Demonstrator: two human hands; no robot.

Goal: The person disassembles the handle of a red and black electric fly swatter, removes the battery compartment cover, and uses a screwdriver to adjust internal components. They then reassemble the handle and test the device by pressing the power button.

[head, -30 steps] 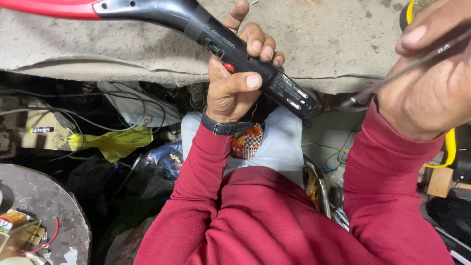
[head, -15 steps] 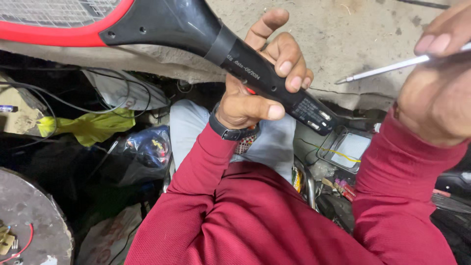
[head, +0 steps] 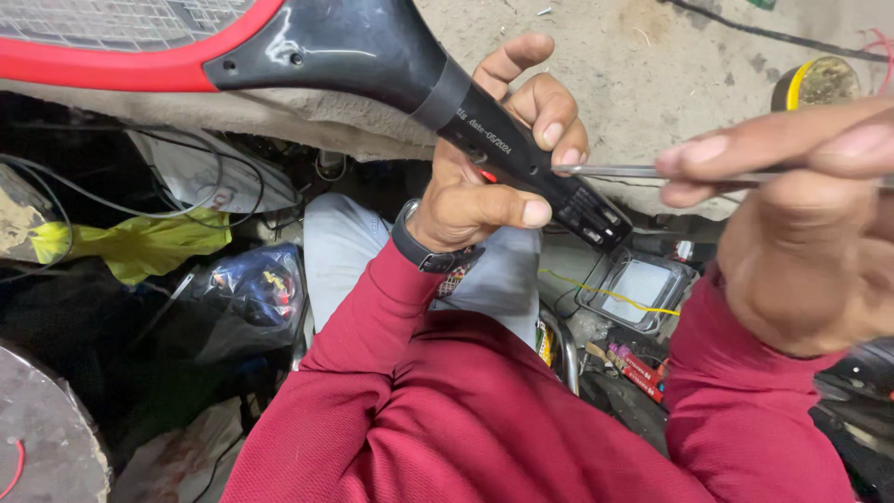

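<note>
My left hand (head: 494, 168) grips the black handle of a red and black racket-shaped bug zapper (head: 354, 51), which slants from the upper left down to the right. My right hand (head: 801, 214) pinches a thin metal screwdriver (head: 605, 171) between thumb and fingers. The screwdriver's tip touches the handle close to my left fingertips. Both arms wear dark red sleeves, and a black watch (head: 419, 250) sits on my left wrist.
A dusty concrete bench (head: 670, 65) lies beyond the hands, with a yellow tape roll (head: 818, 84) at its far right. Below are tangled wires, a yellow rag (head: 140, 244), a dark plastic bag (head: 247, 293) and a small clear box (head: 638, 289).
The racket handle has swung closer and larger in view. My right hand has come left, bringing the screwdriver tip from clear of the handle onto it.
</note>
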